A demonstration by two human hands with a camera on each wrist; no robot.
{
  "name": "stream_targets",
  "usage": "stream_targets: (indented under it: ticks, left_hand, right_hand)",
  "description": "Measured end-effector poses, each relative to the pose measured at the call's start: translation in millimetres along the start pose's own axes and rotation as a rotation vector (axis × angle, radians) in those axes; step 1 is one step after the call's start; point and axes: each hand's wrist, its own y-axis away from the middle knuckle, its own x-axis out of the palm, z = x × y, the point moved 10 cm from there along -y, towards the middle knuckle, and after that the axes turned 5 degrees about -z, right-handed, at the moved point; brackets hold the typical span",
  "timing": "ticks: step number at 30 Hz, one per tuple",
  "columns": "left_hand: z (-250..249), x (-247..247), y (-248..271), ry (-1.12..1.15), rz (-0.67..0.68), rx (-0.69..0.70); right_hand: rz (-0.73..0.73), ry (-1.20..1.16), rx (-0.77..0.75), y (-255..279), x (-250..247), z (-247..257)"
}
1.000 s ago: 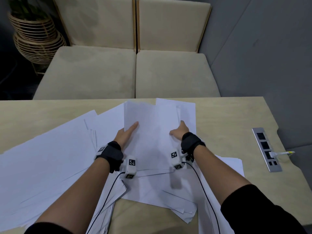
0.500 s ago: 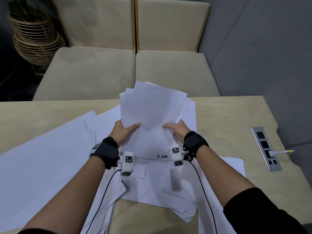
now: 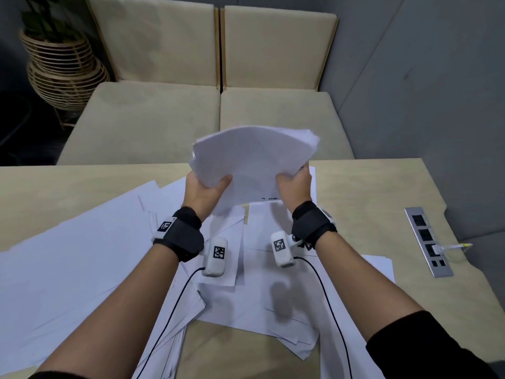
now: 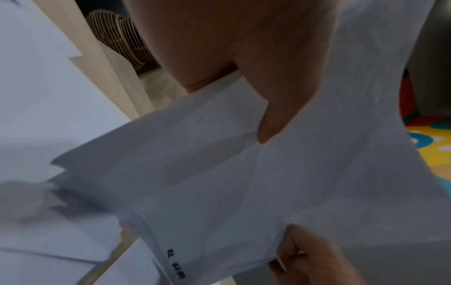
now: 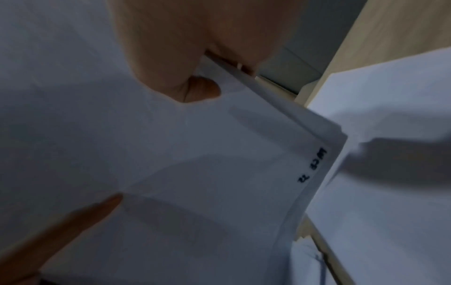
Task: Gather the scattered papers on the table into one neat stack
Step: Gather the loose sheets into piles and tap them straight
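Gripping the sheaf of papers (image 3: 254,162) with my left hand (image 3: 203,191) and right hand (image 3: 295,187), I should tap its near edge square on the worktop (image 3: 369,192).

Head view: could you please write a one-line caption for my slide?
Both hands, left and right, lift a bundle of white papers above loose sheets on the table.

Two bare hands, left (image 3: 205,187) and right (image 3: 293,184); one held bundle of white paper sheets (image 3: 254,160), sheet count not readable. One pale wooden table (image 3: 369,203) with many loose white sheets (image 3: 68,258), uncountable through overlap. Two beige seat cushions (image 3: 213,119), one woven rattan basket (image 3: 60,69), one grey metal socket strip (image 3: 427,242).
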Motion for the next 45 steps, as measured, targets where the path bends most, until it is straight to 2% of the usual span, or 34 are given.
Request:
stream_targets:
  ticks: [2, 7, 10, 14, 17, 19, 22, 24, 26, 29, 32, 37, 43, 45]
  left_hand:
    - [9.3, 1.0, -0.8, -0.044, 0.024, -0.006]
    - [15.0, -0.2, -1.0, -0.041, -0.001, 0.009]
    - [9.2, 5.3, -4.6, -0.033, -0.029, -0.002]
    - [1.9, 8.8, -14.4, -0.041, -0.056, 0.029]
    - [5.8, -3.3, -24.8, -0.119, -0.08, 0.044]
    - [17.8, -10.8, -31.0, -0.191, -0.066, 0.003]
    - [56.4, -18.6, -30.4, -0.29, -0.023, -0.153]
    - [84.7, -24.1, -21.9, -0.346, -0.021, -0.246]
    - [110.7, -31.4, -14.5, -0.399, -0.046, -0.316]
    - [146.1, -40.5, -6.9, -0.449, -0.068, -0.429]
    - [166.7, -43.8, -3.6, -0.518, -0.035, -0.5]
    - [173.4, -42.1, -7.1, -0.547, -0.022, -0.56]
    - [171.6, -39.1, -4.3, -0.601, -0.027, -0.498]
    - [172.2, -39.6, -2.5, -0.585, -0.03, -0.494]
  right_hand:
    - [0.055, 0.042, 0.041, 1.7, 3.1, -11.2]
    - [0.081, 0.083, 0.112, 0.0, 0.0, -34.2]
    - [0.135, 0.158, 0.088, -0.7, 13.4, -33.0]
    - [0.128, 0.127, 0.051, -3.8, 23.0, -20.7]
    - [0.182, 0.131, 0.06, -5.8, 26.0, -22.7]
    - [0.265, 0.191, 0.127, -7.2, 31.2, -44.1]
    - [0.388, 0.281, 0.306, -3.4, 31.3, -88.0]
    - [0.35, 0.452, 0.306, -10.9, 11.9, -109.7]
    - [0.228, 0.79, 0.233, -23.3, -23.2, -123.1]
    - [0.111, 1.055, 0.295, -26.4, -66.4, -136.7]
    - [0.093, 1.039, 0.335, -30.9, -75.1, -138.9]
    - [0.09, 0.944, 0.456, -39.0, -76.9, -143.8]
    - [0.111, 0.873, 0.483, -36.9, -79.5, -148.9]
    - [0.099, 0.863, 0.42, -36.8, -79.7, -145.7]
